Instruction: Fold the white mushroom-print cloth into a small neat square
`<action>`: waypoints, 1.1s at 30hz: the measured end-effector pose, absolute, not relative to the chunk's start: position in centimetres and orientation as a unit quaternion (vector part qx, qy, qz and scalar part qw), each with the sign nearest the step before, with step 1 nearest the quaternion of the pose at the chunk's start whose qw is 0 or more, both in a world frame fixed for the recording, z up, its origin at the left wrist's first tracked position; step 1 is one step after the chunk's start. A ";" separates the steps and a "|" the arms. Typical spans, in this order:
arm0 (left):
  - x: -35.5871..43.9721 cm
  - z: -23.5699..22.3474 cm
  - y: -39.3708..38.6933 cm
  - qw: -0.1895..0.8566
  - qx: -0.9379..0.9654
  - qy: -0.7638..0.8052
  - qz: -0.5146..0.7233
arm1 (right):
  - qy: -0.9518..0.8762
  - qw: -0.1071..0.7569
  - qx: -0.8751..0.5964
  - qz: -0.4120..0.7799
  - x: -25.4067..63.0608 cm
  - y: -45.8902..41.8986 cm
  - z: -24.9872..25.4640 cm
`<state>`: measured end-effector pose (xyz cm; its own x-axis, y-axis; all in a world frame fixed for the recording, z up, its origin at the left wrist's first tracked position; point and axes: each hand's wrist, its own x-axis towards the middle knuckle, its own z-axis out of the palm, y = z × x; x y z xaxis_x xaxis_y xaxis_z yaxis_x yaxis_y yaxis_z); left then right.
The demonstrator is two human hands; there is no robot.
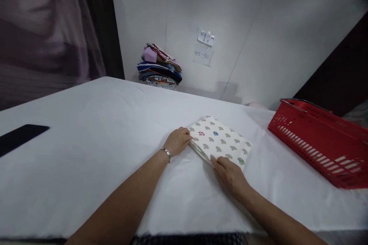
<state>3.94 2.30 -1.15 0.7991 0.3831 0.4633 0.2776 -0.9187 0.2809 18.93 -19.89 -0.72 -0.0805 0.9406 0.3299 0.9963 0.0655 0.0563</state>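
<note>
A folded white cloth (220, 139) printed with small grey, red and blue shapes lies on the white table (94, 149). My left hand (178, 141), with a bracelet at the wrist, has its fingers curled on the cloth's near-left corner. At the cloth's near edge my right hand (230, 176) rests, fingertips pinching the folded layers. Both hands touch the cloth, which stays flat on the table.
A red plastic basket (319, 141) stands at the right on the table. A stack of folded colourful clothes (159, 67) sits at the far edge against the white wall, under paper notes (204, 48). A flat black object (20, 136) lies at the left.
</note>
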 end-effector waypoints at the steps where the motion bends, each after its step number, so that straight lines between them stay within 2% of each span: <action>1: 4.0 -1.2 2.3 0.094 0.942 0.180 0.268 | -0.721 0.102 -0.672 -0.132 18.8 -19.8 -0.8; 7: 4.0 -1.6 2.6 0.099 0.936 0.191 0.278 | -0.720 0.096 -0.675 -0.130 18.2 -19.7 -0.8; 13: 3.7 -1.1 1.9 0.183 0.914 0.219 0.289 | -0.701 0.229 -0.675 0.028 19.9 -19.7 1.9; 17: 4.6 -0.8 1.0 0.214 0.880 0.284 0.313 | -0.664 0.293 -0.687 0.023 22.0 -17.6 3.1; 19: 5.2 -0.9 0.7 0.214 0.868 0.309 0.326 | -0.671 0.272 -0.690 0.007 22.2 -16.3 2.8; 23: 5.5 -1.2 0.5 0.202 0.859 0.324 0.340 | -0.743 0.110 -0.660 0.011 20.7 -14.7 0.7; 25: 5.4 -1.3 0.5 0.191 0.850 0.344 0.351 | -0.759 0.058 -0.648 0.010 19.8 -14.6 -0.4; 28: 5.3 -1.4 0.6 0.191 0.826 0.397 0.351 | -0.755 0.051 -0.653 0.024 19.2 -15.1 -0.6; 33: 5.5 -1.2 0.8 0.249 0.822 0.450 0.245 | -0.737 0.095 -0.663 0.091 21.4 -14.6 2.0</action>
